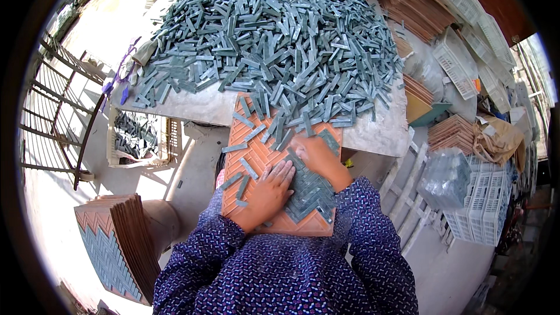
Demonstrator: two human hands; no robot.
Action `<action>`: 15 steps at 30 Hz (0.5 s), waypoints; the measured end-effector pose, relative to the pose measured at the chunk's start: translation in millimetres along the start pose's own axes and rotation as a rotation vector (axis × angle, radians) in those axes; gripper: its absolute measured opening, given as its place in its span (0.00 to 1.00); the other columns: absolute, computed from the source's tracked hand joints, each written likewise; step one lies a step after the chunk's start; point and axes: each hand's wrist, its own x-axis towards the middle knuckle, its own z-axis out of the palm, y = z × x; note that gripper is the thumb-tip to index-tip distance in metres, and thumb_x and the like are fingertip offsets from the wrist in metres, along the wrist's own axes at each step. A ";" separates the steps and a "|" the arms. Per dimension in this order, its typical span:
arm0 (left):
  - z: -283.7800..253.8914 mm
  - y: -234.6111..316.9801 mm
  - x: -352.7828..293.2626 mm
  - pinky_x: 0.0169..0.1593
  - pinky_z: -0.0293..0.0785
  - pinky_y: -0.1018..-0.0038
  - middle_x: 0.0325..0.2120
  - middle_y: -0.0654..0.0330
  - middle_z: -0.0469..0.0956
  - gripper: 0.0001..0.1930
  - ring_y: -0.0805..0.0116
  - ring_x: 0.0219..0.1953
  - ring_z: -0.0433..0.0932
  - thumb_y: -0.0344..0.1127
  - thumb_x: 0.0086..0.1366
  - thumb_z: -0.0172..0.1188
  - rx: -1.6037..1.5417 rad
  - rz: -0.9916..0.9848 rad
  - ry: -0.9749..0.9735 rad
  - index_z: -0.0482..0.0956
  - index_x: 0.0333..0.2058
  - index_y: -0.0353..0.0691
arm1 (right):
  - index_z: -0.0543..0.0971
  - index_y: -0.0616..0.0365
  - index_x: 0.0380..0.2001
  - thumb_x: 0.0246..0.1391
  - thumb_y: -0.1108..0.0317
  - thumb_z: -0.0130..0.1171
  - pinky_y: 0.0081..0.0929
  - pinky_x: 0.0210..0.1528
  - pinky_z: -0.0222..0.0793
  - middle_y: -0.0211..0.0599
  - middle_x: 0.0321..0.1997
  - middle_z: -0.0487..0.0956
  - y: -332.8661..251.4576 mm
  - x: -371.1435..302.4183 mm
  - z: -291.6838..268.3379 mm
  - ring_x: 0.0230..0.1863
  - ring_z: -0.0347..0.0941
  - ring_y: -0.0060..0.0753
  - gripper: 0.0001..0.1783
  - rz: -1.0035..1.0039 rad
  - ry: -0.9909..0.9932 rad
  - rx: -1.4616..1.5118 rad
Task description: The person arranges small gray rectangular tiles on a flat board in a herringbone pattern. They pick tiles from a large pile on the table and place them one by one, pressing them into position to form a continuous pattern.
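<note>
An orange herringbone-grooved tray (251, 151) lies tilted from my lap up onto the table edge. Several grey-green tile strips (312, 195) are fitted into its lower right part, and a few loose strips lie scattered on its upper half. My left hand (267, 193) rests flat on the tray, fingers spread, fingertips touching the fitted strips. My right hand (319, 160) lies over the strips at the tray's right side, fingers pressed down on them. Neither hand visibly grips anything. Behind the tray a large heap of grey-green strips (274, 35) covers the table.
A stack of filled trays (116, 245) stands at lower left. A white crate with strips (137, 137) sits under the table's left side. Stacks of empty orange trays (417, 9) and white crates (478, 204) fill the right. A metal railing (55, 116) runs along the left.
</note>
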 end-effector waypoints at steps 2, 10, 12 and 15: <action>-0.8 -0.9 -1.1 0.66 0.52 0.57 0.61 0.51 0.62 0.34 0.54 0.64 0.60 0.38 0.55 0.62 0.007 -0.009 -0.004 0.63 0.60 0.34 | 0.76 0.60 0.39 0.47 0.74 0.58 0.41 0.39 0.70 0.47 0.35 0.78 -10.4 4.7 -9.3 0.37 0.75 0.55 0.13 0.004 0.011 0.036; 2.2 -2.7 0.1 0.66 0.52 0.57 0.61 0.51 0.62 0.34 0.54 0.64 0.60 0.38 0.55 0.62 -0.007 0.011 -0.002 0.62 0.60 0.34 | 0.75 0.57 0.35 0.42 0.75 0.58 0.39 0.43 0.69 0.42 0.44 0.74 2.9 28.0 7.2 0.46 0.71 0.47 0.12 -0.343 0.159 -0.231; 2.2 -3.0 0.4 0.66 0.52 0.57 0.61 0.52 0.62 0.34 0.54 0.64 0.60 0.38 0.55 0.62 -0.008 0.004 0.003 0.63 0.59 0.34 | 0.75 0.57 0.36 0.41 0.75 0.59 0.39 0.43 0.69 0.42 0.42 0.74 2.2 29.6 2.3 0.44 0.71 0.48 0.14 -0.379 0.099 -0.279; 0.5 -1.3 0.3 0.66 0.52 0.57 0.61 0.52 0.62 0.34 0.55 0.64 0.59 0.38 0.55 0.62 -0.017 -0.004 0.001 0.63 0.59 0.34 | 0.74 0.57 0.36 0.43 0.74 0.60 0.40 0.41 0.69 0.42 0.38 0.75 1.4 26.9 -4.2 0.40 0.72 0.49 0.13 -0.362 0.106 -0.284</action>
